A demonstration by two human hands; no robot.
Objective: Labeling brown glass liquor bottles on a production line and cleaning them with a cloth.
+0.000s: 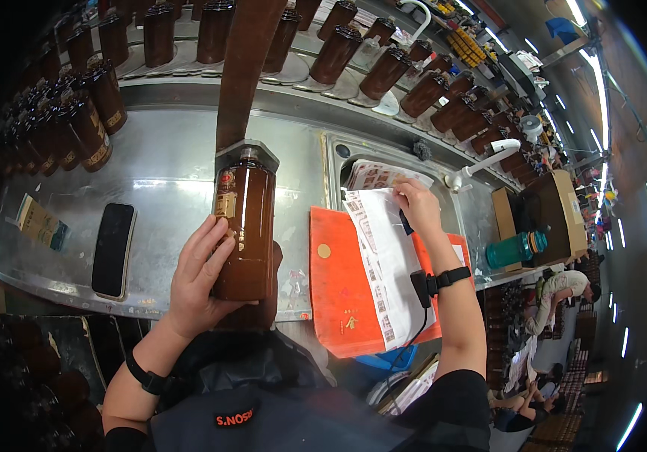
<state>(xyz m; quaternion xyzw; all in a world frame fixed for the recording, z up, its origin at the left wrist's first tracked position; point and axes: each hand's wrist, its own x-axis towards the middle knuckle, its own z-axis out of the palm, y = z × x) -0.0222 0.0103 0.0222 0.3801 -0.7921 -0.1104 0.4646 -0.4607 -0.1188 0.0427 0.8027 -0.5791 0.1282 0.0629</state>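
A brown glass bottle (255, 233) with gold lettering and a red mark on its side lies against a narrow brown stand, its neck toward a grey angled stop (230, 157). My left hand (201, 275) is wrapped round the bottle's lower left side. My right hand (420, 209) is closed in a pinch at the upper corner of a white printed sheet (374, 245); what sits between the fingertips is too small to make out. Under that sheet lies an orange-red folder (332, 282). More printed sheets (372, 175) lie just beyond, in the sink basin.
A black phone (114, 248) and a tube (39, 224) lie on the metal bench at left. Brown bottles (82, 124) crowd the far left; others ride a conveyor (293, 73) along the back. A white tap (481, 164), teal bottle (509, 250) and cardboard box (570, 218) are at right.
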